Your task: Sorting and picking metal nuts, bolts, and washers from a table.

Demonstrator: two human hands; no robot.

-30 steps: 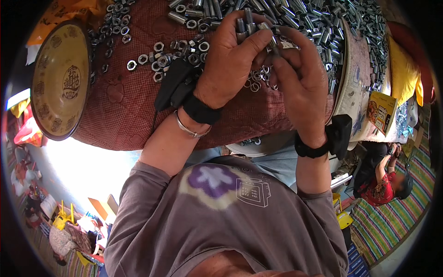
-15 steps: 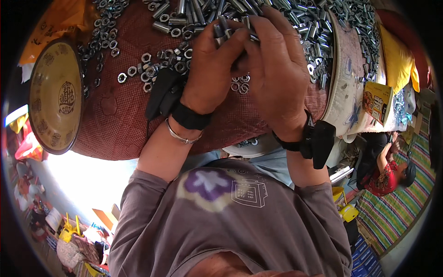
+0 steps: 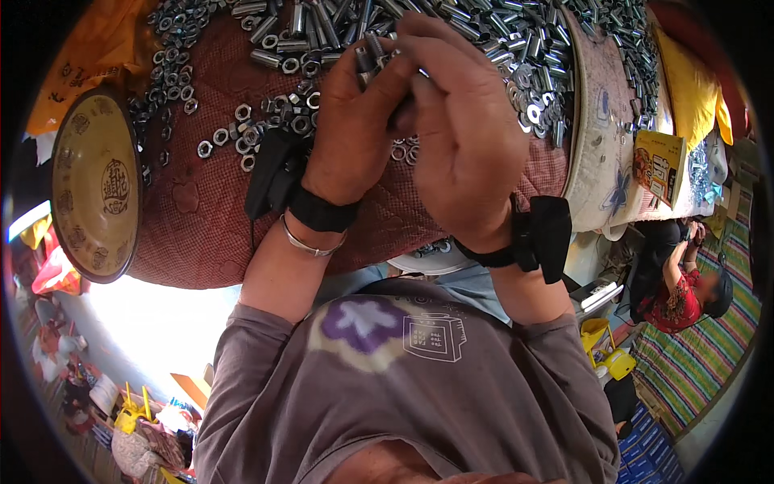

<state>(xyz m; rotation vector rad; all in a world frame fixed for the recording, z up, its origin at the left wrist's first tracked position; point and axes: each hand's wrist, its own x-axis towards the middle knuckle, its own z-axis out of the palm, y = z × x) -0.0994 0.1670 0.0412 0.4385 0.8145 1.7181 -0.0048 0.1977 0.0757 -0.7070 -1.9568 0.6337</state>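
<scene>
Red cloth (image 3: 218,230) was strewn with nuts (image 3: 300,123) | bolts (image 3: 374,45) were clamped above it in fingers of left hand (image 3: 348,137) | right hand (image 3: 474,137) had been drawn over left, its fingertips hidden, grip undetermined; closer two-handed handling inferred

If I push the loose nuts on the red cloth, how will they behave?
The nuts would likely slide rather than roll, since several lie flat. Their shiny metal suggests rigid pieces, heavy for their size. The textured red cloth might slow them.
</scene>
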